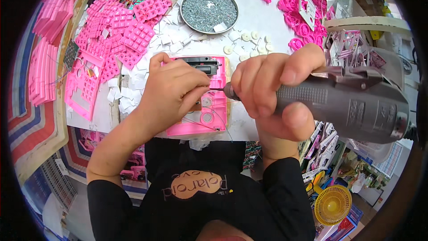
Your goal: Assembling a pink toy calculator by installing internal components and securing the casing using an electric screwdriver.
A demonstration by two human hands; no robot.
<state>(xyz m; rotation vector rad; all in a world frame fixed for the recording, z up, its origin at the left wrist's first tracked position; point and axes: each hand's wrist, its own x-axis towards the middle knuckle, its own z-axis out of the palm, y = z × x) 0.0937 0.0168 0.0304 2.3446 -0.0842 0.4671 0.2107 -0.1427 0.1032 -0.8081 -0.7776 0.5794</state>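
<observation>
My right hand (pixel 278 87) is wrapped round a grey electric screwdriver (pixel 345 102), held nearly level with its bit pointing left. At the bit's tip, the fingertips of my left hand (pixel 174 87) are pinched together; whatever they grip is too small to make out. Beneath both hands lies an open pink plastic housing (pixel 189 128) with thin wires and round openings. A black part (pixel 205 64) sits in its far end. My left hand covers much of the housing's left side.
Beyond the housing stands a round metal dish (pixel 203 31) of small screws. Pink keypads (pixel 136 38) and white squares (pixel 129 96) are heaped at left. White discs (pixel 249 47) lie right of the dish, and pink rose-shaped pieces (pixel 294 18) fill the far right. A yellow basket (pixel 333 205) is low at right.
</observation>
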